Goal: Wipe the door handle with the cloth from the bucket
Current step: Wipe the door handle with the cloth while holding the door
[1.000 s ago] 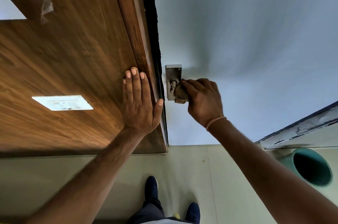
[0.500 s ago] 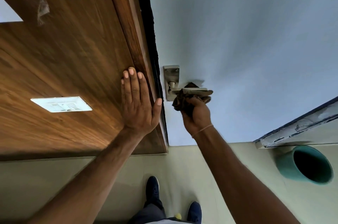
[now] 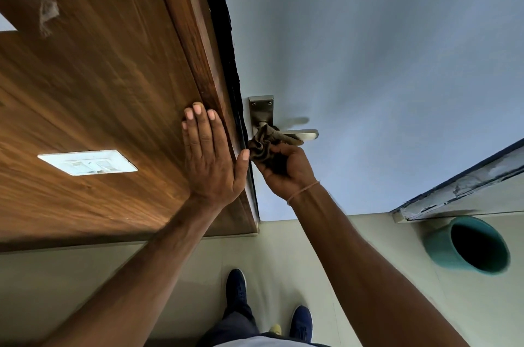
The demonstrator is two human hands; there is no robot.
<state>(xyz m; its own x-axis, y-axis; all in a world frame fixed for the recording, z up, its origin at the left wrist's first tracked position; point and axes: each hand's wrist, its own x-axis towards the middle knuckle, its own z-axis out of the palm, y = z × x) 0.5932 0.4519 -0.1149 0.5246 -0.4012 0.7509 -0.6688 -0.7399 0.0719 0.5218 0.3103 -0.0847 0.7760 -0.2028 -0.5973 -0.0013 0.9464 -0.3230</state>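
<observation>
wood-grain panelling (image 3: 93,85) in warm brown fills the left side, smooth and glossy, with a flat white rectangular switch plate (image 3: 87,162) set into it. the left hand (image 3: 211,159) lies flat against this wood next to its raised frame edge (image 3: 198,43), fingers straight and together, thumb spread toward the door; its grip is open and holds nothing. just right of a dark gap runs the pale blue-grey door (image 3: 382,63), matt and plain. on it, near the edge, sits a brushed-metal rectangular backplate (image 3: 261,109) with two small screws, and from it the door handle (image 3: 304,134), a straight silvery lever, points right. a crumpled brown cloth (image 3: 265,145), soft and folded into ridges, is draped over the lever's inner end close to the backplate. the right hand (image 3: 286,168) is below the lever, palm up, its grip closed around the bunched cloth, pressing it to the handle; a thin band circles the wrist. lower down is a pale tiled floor (image 3: 85,275) with two dark blue shoes (image 3: 236,287). at far right, under a chipped painted ledge (image 3: 459,190), a teal round bucket (image 3: 442,244) stands on the floor, well apart from the hands, its inside dark.
</observation>
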